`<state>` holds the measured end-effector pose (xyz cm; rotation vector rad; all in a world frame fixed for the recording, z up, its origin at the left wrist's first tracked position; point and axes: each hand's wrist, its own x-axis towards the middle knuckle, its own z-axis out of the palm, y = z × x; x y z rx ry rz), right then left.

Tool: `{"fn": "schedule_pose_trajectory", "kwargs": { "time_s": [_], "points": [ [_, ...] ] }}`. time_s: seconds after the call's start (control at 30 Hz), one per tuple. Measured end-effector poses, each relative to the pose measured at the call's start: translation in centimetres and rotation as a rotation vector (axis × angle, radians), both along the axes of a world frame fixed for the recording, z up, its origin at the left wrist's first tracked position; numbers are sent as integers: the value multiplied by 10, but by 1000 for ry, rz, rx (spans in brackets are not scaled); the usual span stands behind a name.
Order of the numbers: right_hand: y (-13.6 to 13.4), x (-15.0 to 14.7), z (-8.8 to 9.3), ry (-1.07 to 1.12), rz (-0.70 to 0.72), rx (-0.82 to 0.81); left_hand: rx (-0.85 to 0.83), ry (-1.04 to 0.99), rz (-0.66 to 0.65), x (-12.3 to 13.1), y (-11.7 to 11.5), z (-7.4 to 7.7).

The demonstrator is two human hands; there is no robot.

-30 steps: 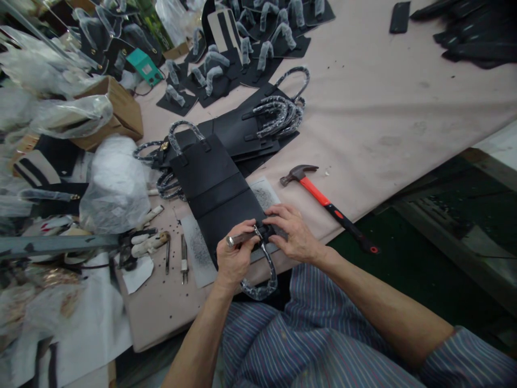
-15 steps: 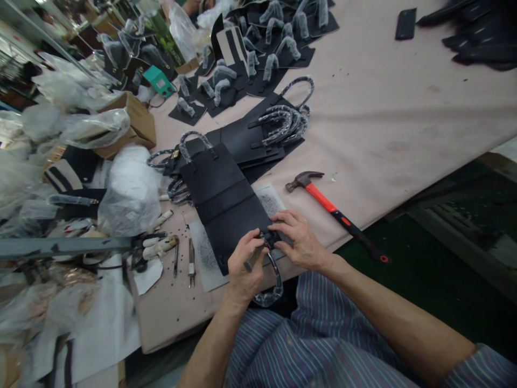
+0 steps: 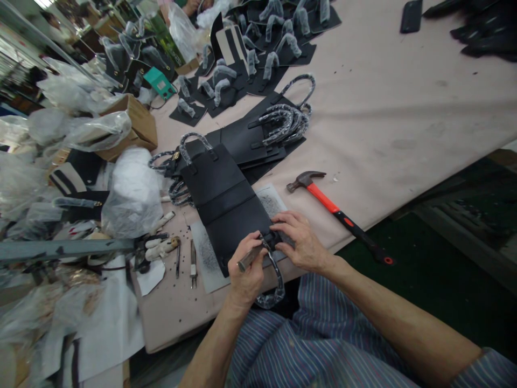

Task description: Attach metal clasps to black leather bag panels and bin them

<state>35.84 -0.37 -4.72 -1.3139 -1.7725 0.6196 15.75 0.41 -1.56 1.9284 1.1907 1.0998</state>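
Observation:
A black leather bag panel point(image 3: 226, 202) lies on a grey mat point(image 3: 270, 202) at the table's near edge. Its wrapped handle point(image 3: 274, 285) hangs over the edge toward me. My left hand point(image 3: 246, 269) is closed round a short metal punch point(image 3: 247, 258), tip against the handle tab at the panel's near end. My right hand point(image 3: 299, 241) presses its fingers down on that same tab, right beside the punch tip.
A red-handled hammer point(image 3: 335, 213) lies to the right on the pink table point(image 3: 383, 108). Small metal tools point(image 3: 193, 261) lie left of the mat. More black panels with wrapped handles point(image 3: 278, 121) are stacked behind. Plastic bags point(image 3: 131, 194) and a cardboard box point(image 3: 137, 126) crowd the left.
The punch in my left hand has tilted from lying sideways to a steeper angle. Both hands stay on the tab. The view has shifted slightly.

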Motion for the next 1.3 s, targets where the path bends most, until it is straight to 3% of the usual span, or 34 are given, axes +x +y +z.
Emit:
{"fn": "schedule_pose_trajectory", "kwargs": {
  "time_s": [0.57,0.97,1.13,1.23,1.3],
  "points": [
    [0,0,1,14,-9,11,-14,68,-28,5,14,1],
    [1,9,6,-15,23,35,-2,37,-83,22,22,-1],
    [-3,58,12,-191,-260,81,24,34,-72,23,20,-2],
    [-11,90,12,-438,-426,-87,32,79,-77,22,19,-4],
    [-17,104,13,-571,-445,-269,20,110,-72,22,19,-5]
  ]
}}
